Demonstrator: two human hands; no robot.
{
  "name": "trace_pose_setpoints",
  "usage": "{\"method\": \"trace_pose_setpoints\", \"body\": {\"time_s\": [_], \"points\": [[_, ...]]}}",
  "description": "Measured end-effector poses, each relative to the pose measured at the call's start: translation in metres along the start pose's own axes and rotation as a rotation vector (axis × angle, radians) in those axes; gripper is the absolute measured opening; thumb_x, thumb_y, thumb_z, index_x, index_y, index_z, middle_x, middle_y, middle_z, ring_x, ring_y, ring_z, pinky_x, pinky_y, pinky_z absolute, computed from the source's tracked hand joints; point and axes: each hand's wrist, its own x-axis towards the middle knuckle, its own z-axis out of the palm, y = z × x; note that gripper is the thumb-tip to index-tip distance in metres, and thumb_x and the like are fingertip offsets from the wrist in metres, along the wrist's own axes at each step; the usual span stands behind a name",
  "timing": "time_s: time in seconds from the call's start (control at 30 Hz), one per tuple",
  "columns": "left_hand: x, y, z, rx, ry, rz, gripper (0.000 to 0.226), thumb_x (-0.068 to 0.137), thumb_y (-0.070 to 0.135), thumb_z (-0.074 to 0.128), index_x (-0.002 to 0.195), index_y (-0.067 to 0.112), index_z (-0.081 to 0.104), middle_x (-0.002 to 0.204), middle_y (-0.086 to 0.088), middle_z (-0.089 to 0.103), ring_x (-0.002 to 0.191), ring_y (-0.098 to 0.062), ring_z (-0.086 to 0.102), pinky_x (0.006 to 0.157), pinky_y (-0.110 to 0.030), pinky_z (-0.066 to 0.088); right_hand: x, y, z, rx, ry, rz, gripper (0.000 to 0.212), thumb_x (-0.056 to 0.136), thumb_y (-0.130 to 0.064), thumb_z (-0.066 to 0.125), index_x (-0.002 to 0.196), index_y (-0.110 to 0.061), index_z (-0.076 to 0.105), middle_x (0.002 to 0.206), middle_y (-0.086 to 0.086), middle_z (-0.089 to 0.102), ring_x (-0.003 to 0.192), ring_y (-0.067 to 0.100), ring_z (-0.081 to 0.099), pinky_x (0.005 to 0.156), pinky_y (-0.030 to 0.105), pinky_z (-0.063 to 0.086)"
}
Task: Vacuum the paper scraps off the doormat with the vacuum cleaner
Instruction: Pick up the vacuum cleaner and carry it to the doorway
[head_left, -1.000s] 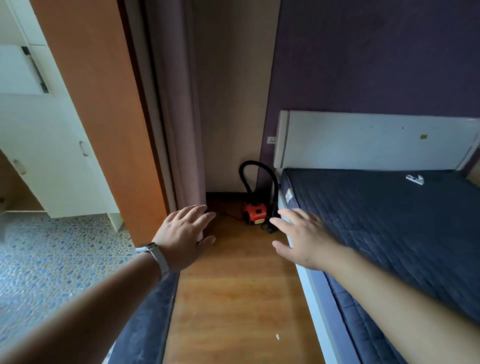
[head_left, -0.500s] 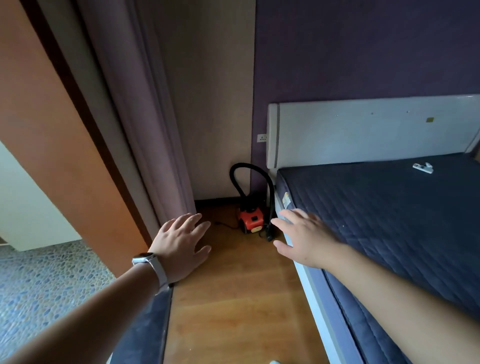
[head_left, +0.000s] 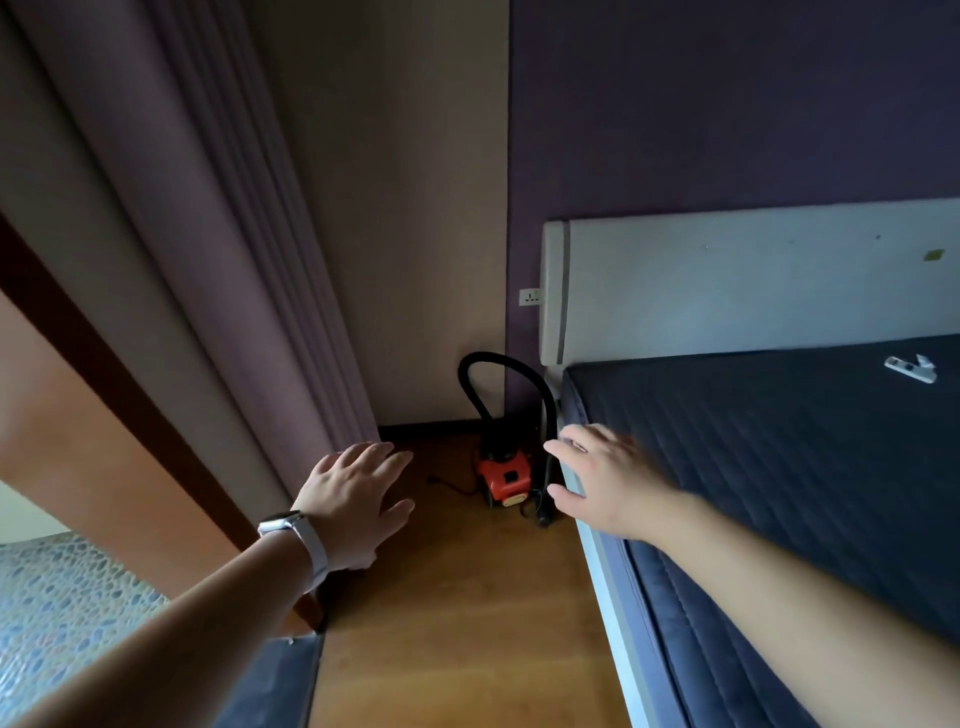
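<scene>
1. In the far corner of the room, between the curtain (head_left: 234, 270) and the bed (head_left: 779, 467), the vacuum cleaner (head_left: 506, 475) is standing on the wooden floor (head_left: 467, 623), well apart from the doormat.
2. Its red body is facing the camera. Its black hose (head_left: 470, 374) is arching up over the body and coming down beside the bed frame.
3. The lower hose end is sitting partly behind the right hand (head_left: 608, 478), so the nozzle type cannot be made out. A thin cord is trailing left from the body.
4. The left hand (head_left: 353, 501) is hovering palm down over the floor, just beside the curtain hem. Its fingers are lying straight and slightly spread, holding nothing. A pale watch (head_left: 296, 532) is sitting on the wrist.
5. The right hand is hovering palm down over the mattress corner, near the vacuum cleaner but apart from it. Its fingers are extended, blurred at the tips, and gripping nothing.
6. The doormat (head_left: 275, 686) is lying at bottom left, cut off by the frame edge and partly covered by the left forearm. A pale speck at its far edge is too small to identify.
7. A small white object (head_left: 909, 368) is lying on the mattress; its type cannot be determined.
</scene>
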Motion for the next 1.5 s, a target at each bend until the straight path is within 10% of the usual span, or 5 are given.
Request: {"method": "trace_pose_setpoints", "body": {"time_s": [0.77, 1.5], "points": [[0.342, -0.151, 0.088, -0.102, -0.186, 0.167, 0.082, 0.08, 0.07, 0.018, 0.151, 0.031, 0.03, 0.15, 0.003, 0.041, 0.137, -0.021, 0.038, 0.109, -0.039, 0.034, 0.297, 0.061, 0.023, 0.02, -0.063, 0.197, 0.06, 0.097, -0.052, 0.046, 0.149, -0.022, 0.039, 0.149, -0.001, 0.041, 0.134, 0.021, 0.041, 0.105, 0.035, 0.038], [0.575, -0.101, 0.128, -0.234, -0.309, 0.226, 0.079, 0.083, 0.067, 0.028, 0.148, 0.024, 0.038, 0.15, -0.001, 0.042, 0.137, -0.02, 0.038, 0.111, -0.034, 0.031, 0.474, 0.226, 0.09, 0.182, -0.09, 0.216, 0.06, 0.091, -0.053, 0.049, 0.139, -0.017, 0.051, 0.134, 0.004, 0.055, 0.119, 0.025, 0.055, 0.093, 0.041, 0.049]]}}
